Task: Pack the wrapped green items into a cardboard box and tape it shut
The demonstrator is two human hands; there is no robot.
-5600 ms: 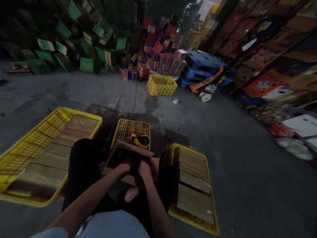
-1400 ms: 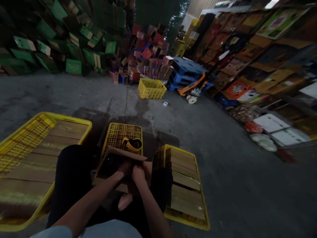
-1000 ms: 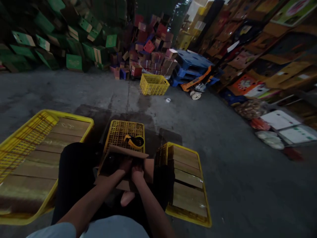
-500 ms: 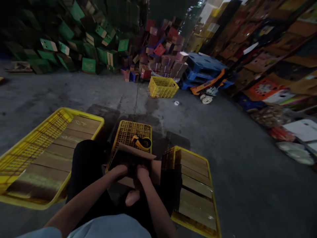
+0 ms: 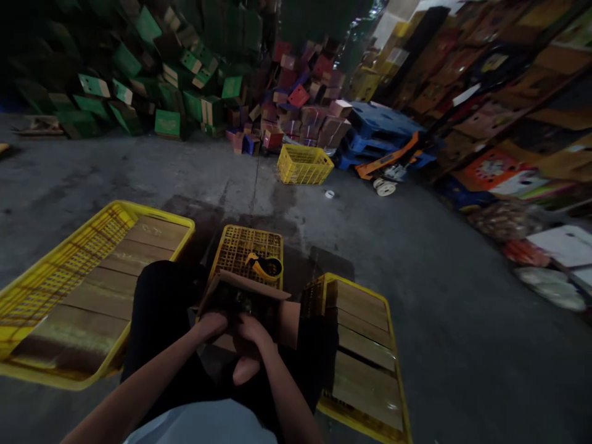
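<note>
Between my knees is a cardboard box [image 5: 289,322] with its flaps up, leaning at the near end of a yellow crate [image 5: 231,246]. My left hand [image 5: 214,323] is at the box's near left edge. My right hand [image 5: 250,328] reaches over its near edge, close beside the left. The fingers of both hands are lost in the dark of the box, so their grip does not show. Small greenish contents [image 5: 243,301] are faintly visible inside; their kind cannot be made out. An orange and black tape dispenser [image 5: 264,266] lies on the crate.
At my left stands a long yellow crate [image 5: 157,211] holding closed cardboard boxes; another yellow crate [image 5: 403,394] of boxes is at my right. Farther off are a yellow crate [image 5: 305,165], a pallet jack [image 5: 393,163], blue pallets [image 5: 383,117] and piled green boxes [image 5: 167,123].
My hands have shifted slightly left inside the box, the right one most. More of the dark interior and its greenish contents now shows.
</note>
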